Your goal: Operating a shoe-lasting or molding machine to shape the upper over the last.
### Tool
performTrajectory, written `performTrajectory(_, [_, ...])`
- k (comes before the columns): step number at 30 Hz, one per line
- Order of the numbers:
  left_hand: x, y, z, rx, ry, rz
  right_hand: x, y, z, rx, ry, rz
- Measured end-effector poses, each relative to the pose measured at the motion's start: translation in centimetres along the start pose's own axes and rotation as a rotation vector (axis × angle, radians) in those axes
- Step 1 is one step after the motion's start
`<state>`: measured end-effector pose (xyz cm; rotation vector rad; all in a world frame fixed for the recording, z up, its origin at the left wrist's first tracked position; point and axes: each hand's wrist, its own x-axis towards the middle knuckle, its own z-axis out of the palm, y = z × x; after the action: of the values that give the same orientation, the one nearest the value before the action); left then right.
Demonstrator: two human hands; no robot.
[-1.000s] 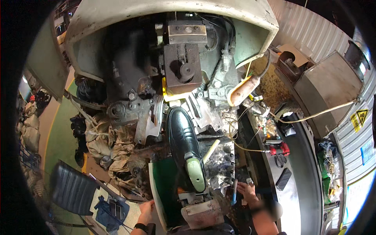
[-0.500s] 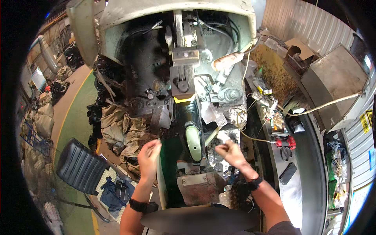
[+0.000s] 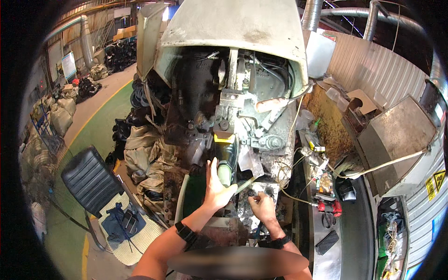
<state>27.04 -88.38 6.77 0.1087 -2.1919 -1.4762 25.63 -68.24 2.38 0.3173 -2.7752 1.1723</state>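
Observation:
A black shoe upper [image 3: 226,152] with a pale green last [image 3: 225,173] points toward me, its far end under the machine's yellow-edged clamp [image 3: 224,138]. My left hand [image 3: 216,190] wraps the near end of the last, fingers straight along its left side and thumb across on the right. Part of the last is hidden by that hand. To the right and lower, my right hand [image 3: 264,207] is closed, fingers curled over a dark, cluttered metal plate [image 3: 243,208]. Whatever it may hold is hidden. A pale narrow strip [image 3: 245,185] slants between the two hands.
The machine's big pale hood [image 3: 233,23] overhangs the work. A wooden-handled tool [image 3: 270,104] hangs at its right. Right of me are a bench [image 3: 322,254] with a red tool [image 3: 330,207] and a black phone-like slab [image 3: 327,241]. A black chair [image 3: 89,179] and cloth sacks [image 3: 140,147] are at left.
My left hand has moved right and up onto the last. My right hand has come lower and left. The whole view has shifted, showing more of the hood and the room behind.

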Motion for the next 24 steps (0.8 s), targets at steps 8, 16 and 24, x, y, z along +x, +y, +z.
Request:
performTrajectory(8, [-0.2,-2.1,0.8,-0.139,0.0,0.062,0.4,0.5,-0.3,0.05,-0.036,0.051])
performTrajectory(16, [-0.1,-1.9,0.7,-0.198,-0.017,0.097,0.5,0.4,-0.2,0.106,-0.035,0.073])
performTrajectory(24, [-0.2,1.2,0.1,0.153,0.026,0.274,0.6,1.1,0.6,0.13,-0.006,0.061])
